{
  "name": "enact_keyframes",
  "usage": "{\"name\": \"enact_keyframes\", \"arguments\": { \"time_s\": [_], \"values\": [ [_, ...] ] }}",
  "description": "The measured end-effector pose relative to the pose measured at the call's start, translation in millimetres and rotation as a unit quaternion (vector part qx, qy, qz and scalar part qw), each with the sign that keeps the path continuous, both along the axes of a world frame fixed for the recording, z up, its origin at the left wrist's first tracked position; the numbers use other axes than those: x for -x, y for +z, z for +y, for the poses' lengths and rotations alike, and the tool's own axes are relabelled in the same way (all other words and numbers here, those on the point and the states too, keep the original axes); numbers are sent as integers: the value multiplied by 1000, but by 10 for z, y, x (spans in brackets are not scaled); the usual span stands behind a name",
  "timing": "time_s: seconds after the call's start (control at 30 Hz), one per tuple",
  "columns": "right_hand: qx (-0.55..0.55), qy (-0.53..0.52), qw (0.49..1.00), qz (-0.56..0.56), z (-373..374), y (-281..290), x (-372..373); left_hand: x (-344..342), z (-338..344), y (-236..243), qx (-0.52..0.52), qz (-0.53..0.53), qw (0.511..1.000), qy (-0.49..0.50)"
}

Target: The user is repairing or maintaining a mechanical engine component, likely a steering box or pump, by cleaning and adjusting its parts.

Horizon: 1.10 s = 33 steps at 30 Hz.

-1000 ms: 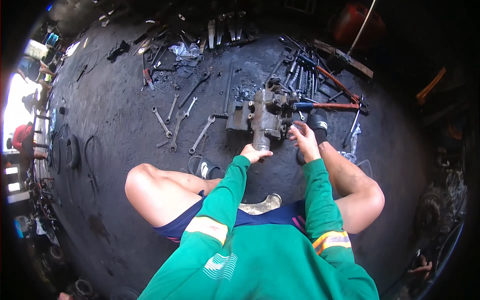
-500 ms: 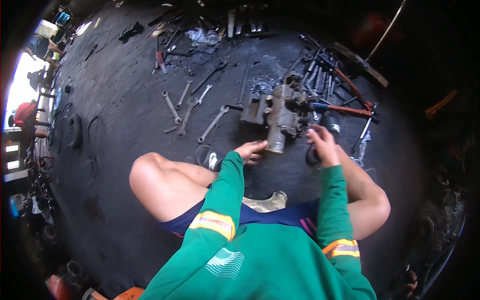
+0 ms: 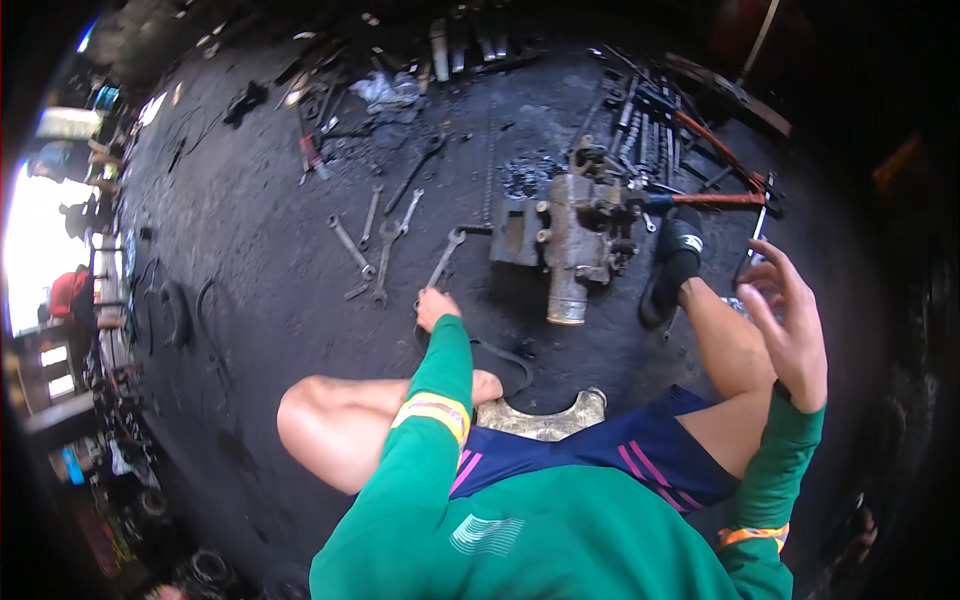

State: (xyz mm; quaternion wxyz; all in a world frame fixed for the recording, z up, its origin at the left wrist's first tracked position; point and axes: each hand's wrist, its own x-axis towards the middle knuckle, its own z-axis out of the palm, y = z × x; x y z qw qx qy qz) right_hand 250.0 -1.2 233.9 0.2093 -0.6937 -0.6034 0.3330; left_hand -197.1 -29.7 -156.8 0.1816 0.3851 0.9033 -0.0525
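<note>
My left hand point(image 3: 436, 309) is low over the lower end of a silver wrench point(image 3: 446, 254), fingers curled; what they grip is hidden. My right hand point(image 3: 788, 310) is raised at the right, fingers bent and apart, holding nothing. A rusty cast-metal housing point(image 3: 576, 231) with a round lower neck lies in front of me, untouched, beside a channelled dark block point(image 3: 516, 229). Several more wrenches point(image 3: 348, 243) lie to the left. A pale, dirty curved object point(image 3: 540, 420) lies between my legs.
Red-handled tools point(image 3: 723, 199), sockets and bars lie behind the housing. A wooden beam point(image 3: 730, 95) is at the back right. Rags point(image 3: 383, 92) and scattered tools lie along the back, hoses point(image 3: 176, 315) at left. Another person in red point(image 3: 66, 292) is at the far left.
My left hand left the housing's neck and moved leftward to the wrench. My right hand left the housing's side and moved right, closer to the camera. My legs shifted.
</note>
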Motion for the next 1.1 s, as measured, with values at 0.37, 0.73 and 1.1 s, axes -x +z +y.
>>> {"name": "enact_keyframes", "arguments": {
  "time_s": [0.37, 0.73, 1.1],
  "values": [
    [-92, 63, 993, -30, -106, 111, 55, -172, 203, 323, -212, -78, 974, -11],
    [-199, -38, 962, 181, -721, 444, -1240, -1030, 120, 2179, -316, -610, 716, -128],
    [205, -332, 914, -109, -1314, -4434, -1113, -1034, -88, 2013, -279, -384, 866, -159]
  ]
}}
